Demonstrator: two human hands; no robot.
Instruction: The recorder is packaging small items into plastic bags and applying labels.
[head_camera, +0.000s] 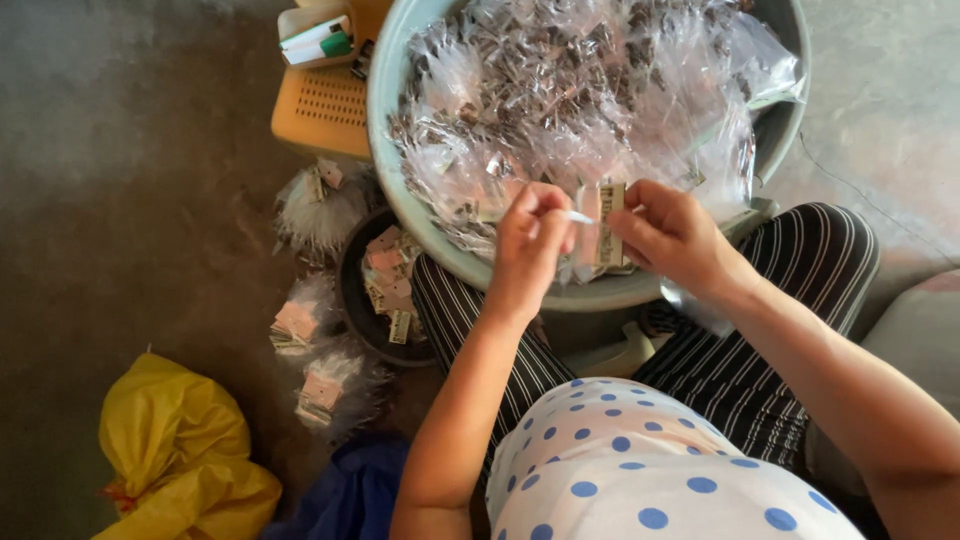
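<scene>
Left hand: your left hand (527, 252) is raised over the near rim of the basin (385, 90), forearm coming up from below, wrist bent inward.
Left grip: fingers pinched closed on a thin white strip (578, 216) that sticks out toward the other hand.
Right hand: your right hand (672, 238) comes in from the right, forearm crossing your striped trouser leg (800, 290), and meets the left just above the rim.
Right grip: thumb and fingers closed on a small clear packet with a printed card (607, 225), held upright; the white strip's tip is just beside the card's edge.
Basin: one, grey-green, round, heaped with clear packets (580, 90); too many and too tangled to count.
Dark bowl: one (352, 300), on the floor left of your knee, holding loose cards.
Bundles on floor: three tied bunches of packets (320, 205) left of the bowl.
Yellow bag: one (175, 450), lower left, on the floor.
Yellow stool: one (325, 110), behind the basin, touching it.
</scene>
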